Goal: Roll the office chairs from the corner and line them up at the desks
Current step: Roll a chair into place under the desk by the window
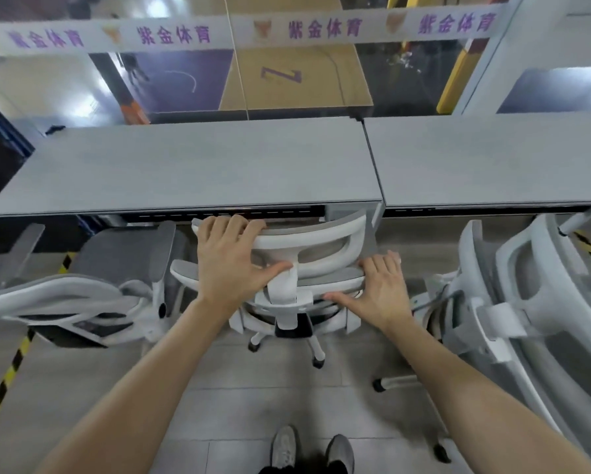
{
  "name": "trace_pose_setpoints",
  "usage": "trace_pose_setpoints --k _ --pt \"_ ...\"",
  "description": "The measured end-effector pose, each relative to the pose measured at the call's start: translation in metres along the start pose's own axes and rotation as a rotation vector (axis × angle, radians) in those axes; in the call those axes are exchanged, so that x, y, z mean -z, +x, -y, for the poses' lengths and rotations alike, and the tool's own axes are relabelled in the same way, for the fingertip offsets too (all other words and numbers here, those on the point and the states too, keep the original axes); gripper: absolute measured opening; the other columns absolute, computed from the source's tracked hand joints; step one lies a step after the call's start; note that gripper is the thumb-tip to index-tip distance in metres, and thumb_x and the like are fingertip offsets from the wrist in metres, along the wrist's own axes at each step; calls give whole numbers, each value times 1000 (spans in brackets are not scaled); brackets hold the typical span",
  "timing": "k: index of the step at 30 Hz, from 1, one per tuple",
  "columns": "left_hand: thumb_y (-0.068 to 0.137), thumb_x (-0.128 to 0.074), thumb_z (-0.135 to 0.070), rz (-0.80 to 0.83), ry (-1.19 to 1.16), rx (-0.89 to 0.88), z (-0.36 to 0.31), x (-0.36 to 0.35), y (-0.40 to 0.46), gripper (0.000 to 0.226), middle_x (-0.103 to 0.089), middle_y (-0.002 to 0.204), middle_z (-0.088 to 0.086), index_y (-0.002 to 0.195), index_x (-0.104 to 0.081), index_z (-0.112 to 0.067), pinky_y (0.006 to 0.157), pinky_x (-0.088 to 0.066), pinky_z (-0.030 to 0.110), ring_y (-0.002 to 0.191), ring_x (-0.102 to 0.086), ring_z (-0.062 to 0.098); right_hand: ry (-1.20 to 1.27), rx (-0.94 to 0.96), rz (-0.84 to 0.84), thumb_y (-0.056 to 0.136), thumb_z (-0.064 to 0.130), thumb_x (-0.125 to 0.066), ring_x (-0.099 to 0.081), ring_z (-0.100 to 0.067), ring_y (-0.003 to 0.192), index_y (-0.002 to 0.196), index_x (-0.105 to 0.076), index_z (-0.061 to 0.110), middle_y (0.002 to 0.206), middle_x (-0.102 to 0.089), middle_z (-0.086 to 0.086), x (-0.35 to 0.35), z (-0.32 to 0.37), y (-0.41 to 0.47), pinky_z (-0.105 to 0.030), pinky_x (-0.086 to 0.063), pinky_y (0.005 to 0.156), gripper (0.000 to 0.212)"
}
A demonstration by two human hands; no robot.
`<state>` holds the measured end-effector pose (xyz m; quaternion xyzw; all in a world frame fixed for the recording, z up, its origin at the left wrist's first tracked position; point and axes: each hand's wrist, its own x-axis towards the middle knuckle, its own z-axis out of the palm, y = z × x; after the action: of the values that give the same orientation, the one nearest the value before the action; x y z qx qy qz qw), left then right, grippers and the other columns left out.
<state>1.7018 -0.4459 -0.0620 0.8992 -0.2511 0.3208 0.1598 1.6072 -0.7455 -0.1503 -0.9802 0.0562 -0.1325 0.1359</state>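
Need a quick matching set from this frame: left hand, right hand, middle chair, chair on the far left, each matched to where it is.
1 left hand
2 right hand
3 middle chair
4 far-left chair

A on the lower backrest rim
B turned side-on by the left desk
C on the headrest top
D backrest facing the person, at the desk edge

Pairs: 1-C, 2-A, 3-D, 4-B

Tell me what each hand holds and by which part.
Left hand grips the headrest of the white mesh-backed office chair; right hand rests open on the top edge of its backrest.
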Motion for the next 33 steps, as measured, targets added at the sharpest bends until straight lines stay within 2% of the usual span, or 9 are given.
trace_pose_setpoints --k 5,10,17,33 --pt "77 -81 -88 -21 -15 -3 6 13 -15 79 -70 100 3 107 -77 -15 100 -48 53 96 -67 32 -24 73 -11 70 106 -53 -54 -29 110 110 -63 16 106 -58 0 0 5 -17 -50 -39 116 99" --pt "75 -82 -88 -20 -39 -11 15 27 -27 78 -69 99 1 103 -76 -16 100 -45 50 94 -65 30 59 73 -98 69 98 -69 -54 -28 106 106 -66 15 105 -60 0 -9 16 -37 -45 -45 106 91" --pt "78 -79 -90 -15 -68 -18 20 30 -30 77 -68 98 -1 103 -77 -17 99 -44 49 93 -64 30 47 65 -98 67 99 -70 -55 -27 108 107 -67 15 105 -61 0 -9 20 -40 -45 -44 108 94" --pt "74 -85 -85 -11 -78 17 28 18 -18 74 -66 98 -1 103 -75 -18 98 -46 50 96 -64 31 56 68 -54 68 103 -63 -52 -24 110 111 -67 15 105 -58 3 -12 23 -16 -44 -42 113 98"
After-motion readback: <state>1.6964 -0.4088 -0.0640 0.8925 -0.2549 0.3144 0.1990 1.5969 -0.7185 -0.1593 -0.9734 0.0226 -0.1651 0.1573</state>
